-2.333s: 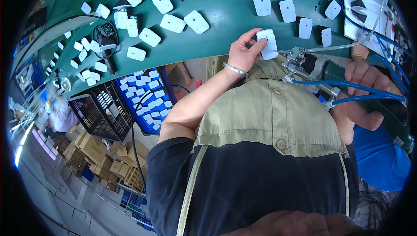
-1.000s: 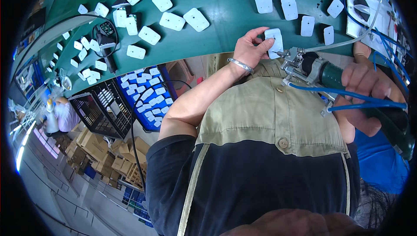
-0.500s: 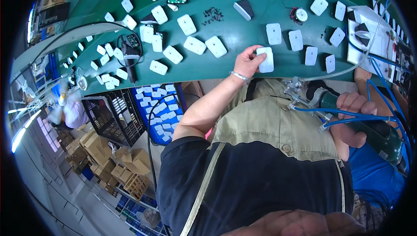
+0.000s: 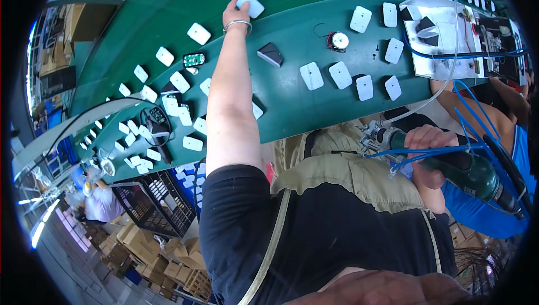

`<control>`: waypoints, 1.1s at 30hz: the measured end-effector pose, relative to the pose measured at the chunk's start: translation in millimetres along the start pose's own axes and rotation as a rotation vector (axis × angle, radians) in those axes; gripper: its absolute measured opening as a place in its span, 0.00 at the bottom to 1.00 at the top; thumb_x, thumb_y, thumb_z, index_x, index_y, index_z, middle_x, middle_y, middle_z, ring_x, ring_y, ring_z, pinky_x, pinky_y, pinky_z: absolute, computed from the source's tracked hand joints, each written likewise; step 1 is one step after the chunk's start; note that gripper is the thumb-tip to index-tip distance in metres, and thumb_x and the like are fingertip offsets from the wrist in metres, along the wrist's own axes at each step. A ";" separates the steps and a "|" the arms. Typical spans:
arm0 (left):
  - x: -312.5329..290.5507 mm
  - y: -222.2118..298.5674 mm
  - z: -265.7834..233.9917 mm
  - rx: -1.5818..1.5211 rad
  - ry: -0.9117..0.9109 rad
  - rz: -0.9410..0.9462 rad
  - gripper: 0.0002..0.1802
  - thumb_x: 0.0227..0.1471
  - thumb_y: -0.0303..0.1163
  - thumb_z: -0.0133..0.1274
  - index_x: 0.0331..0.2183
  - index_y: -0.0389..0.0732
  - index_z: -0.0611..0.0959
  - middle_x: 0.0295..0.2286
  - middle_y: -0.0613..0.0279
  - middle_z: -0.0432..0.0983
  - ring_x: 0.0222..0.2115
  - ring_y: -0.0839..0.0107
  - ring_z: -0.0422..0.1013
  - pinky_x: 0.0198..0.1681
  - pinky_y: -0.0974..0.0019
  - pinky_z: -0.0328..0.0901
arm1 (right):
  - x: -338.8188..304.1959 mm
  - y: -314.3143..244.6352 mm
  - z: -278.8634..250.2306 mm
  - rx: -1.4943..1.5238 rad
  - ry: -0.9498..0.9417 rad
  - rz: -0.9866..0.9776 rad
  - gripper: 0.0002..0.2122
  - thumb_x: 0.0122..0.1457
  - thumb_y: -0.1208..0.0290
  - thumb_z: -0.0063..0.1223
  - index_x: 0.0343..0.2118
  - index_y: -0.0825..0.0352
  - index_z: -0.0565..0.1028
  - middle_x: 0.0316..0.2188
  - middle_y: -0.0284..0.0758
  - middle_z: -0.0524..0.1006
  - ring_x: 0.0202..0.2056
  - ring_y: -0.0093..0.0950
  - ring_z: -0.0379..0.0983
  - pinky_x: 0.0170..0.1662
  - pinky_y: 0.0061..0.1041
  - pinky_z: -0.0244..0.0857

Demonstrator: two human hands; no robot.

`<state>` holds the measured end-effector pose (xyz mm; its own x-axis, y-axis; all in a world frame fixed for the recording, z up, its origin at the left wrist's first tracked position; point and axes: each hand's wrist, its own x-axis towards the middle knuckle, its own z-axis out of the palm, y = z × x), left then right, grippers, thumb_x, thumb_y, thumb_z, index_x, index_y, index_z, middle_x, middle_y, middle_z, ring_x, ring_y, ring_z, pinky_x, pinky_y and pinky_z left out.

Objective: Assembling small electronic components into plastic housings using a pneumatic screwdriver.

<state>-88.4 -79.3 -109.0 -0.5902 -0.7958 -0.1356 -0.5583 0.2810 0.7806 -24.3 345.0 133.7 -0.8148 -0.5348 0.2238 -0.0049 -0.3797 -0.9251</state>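
My left arm stretches far across the green work table. At its end, my left hand is closed on the edge of a white rounded rectangular plastic case. Close to my body, on the right, my right hand is wrapped round a dark green power screwdriver with blue air hoses about it. Between my arm and the right side, a black-and-white wedge-shaped case lies on the table. Beyond it is a small round white part with wires. My left forearm hides some of the table.
Many similar white cases are spread over the green table. A green circuit board in a dark housing lies left of my arm. A white fixture stands at right, beside a co-worker's arm. Black crates stand below the left edge.
My left hand has carried the white case from the table's near edge to the far left. My view has shifted; my right hand still grips the screwdriver.
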 end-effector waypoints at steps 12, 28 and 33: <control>-91.7 119.2 89.3 0.213 -0.461 0.653 0.33 0.34 0.46 0.56 0.43 0.39 0.69 0.34 0.48 0.69 0.37 0.57 0.65 0.41 0.62 0.61 | 10.8 -4.5 -49.5 0.026 -0.201 -0.088 0.21 0.34 0.68 0.63 0.30 0.69 0.65 0.20 0.36 0.69 0.23 0.28 0.67 0.27 0.28 0.64; -138.6 156.9 160.4 0.513 -0.623 0.601 0.22 0.42 0.45 0.46 0.40 0.47 0.72 0.35 0.53 0.71 0.35 0.59 0.68 0.39 0.62 0.62 | 11.1 -11.2 -60.4 0.040 -0.249 -0.066 0.20 0.36 0.68 0.62 0.30 0.70 0.64 0.21 0.38 0.69 0.23 0.29 0.67 0.28 0.29 0.63; -158.8 148.8 44.7 0.085 -0.576 0.516 0.22 0.43 0.41 0.47 0.42 0.44 0.69 0.36 0.46 0.68 0.37 0.52 0.66 0.40 0.61 0.61 | 7.8 -8.4 -53.1 0.055 -0.277 -0.044 0.22 0.38 0.63 0.61 0.33 0.67 0.62 0.22 0.35 0.66 0.24 0.28 0.63 0.31 0.29 0.58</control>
<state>-103.8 112.9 1.4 -0.9845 -0.1555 -0.0813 -0.1593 0.5986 0.7851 -61.3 384.0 127.0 -0.6252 -0.6996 0.3458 0.0008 -0.4437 -0.8962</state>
